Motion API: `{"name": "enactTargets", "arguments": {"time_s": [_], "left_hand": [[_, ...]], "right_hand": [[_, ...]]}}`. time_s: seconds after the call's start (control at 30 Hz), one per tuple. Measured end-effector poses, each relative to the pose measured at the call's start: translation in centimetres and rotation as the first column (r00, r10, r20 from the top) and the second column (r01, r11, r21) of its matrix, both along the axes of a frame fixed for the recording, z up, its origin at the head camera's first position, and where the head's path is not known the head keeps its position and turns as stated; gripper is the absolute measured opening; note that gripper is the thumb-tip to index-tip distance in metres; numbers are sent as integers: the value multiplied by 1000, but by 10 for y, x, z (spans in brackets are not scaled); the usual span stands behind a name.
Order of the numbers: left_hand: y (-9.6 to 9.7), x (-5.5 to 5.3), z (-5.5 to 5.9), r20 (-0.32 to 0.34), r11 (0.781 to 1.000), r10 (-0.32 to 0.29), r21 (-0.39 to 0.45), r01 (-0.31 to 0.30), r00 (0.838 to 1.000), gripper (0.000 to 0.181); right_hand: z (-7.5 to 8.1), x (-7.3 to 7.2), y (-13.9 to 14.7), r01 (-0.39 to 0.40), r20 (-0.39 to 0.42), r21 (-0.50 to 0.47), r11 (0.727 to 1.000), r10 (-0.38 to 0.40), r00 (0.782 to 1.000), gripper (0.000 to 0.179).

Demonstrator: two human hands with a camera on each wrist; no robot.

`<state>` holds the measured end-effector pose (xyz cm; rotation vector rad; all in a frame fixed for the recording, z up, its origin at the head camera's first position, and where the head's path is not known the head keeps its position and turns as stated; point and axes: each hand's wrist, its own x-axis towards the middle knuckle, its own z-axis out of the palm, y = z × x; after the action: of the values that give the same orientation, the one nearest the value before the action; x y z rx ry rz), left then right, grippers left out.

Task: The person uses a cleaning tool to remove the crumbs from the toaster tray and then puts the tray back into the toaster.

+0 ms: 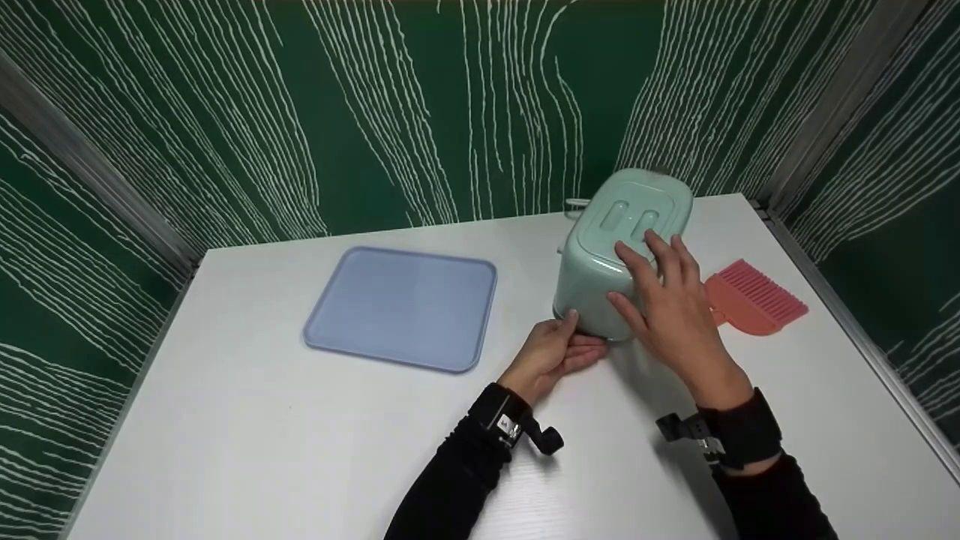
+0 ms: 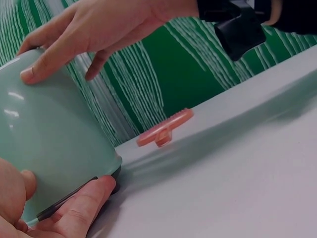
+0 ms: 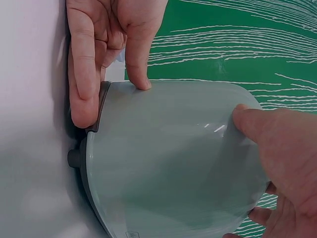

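A mint-green toaster with two long raised ovals on its top stands on the right half of the table. Its near end faces me, and a dark base edge runs along the bottom. My left hand grips that lower edge, thumb on the end wall and fingers under the base. From above, my right hand touches the toaster's upper near end with spread fingers, the thumb on the end wall. In the left wrist view, the right hand lies over the top of the toaster.
A pale blue rectangular tray lies left of the toaster. Right of it is an orange piece with pink comb-like teeth. Green walls with white wavy lines stand behind and beside the white table.
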<state>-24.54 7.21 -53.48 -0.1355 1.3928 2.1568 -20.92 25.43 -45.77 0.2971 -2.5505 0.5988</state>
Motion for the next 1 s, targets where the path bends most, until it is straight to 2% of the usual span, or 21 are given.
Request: {"name": "enactTargets", "arguments": {"time_s": [0.27, 0.73, 1.0], "left_hand": [[0, 1, 2, -6, 1000, -1, -14, 1, 1000, 42], [1, 3, 3, -7, 999, 17, -32, -17, 1000, 41], [-1, 2, 1, -12, 999, -14, -35, 14, 1000, 41]], "right_hand": [[0, 0, 0, -8, -16, 4, 1000, 8, 1000, 64], [1, 1, 0, -2, 17, -1, 1000, 2, 1000, 64], [-1, 0, 0, -2, -20, 1, 1000, 2, 1000, 63]]}}
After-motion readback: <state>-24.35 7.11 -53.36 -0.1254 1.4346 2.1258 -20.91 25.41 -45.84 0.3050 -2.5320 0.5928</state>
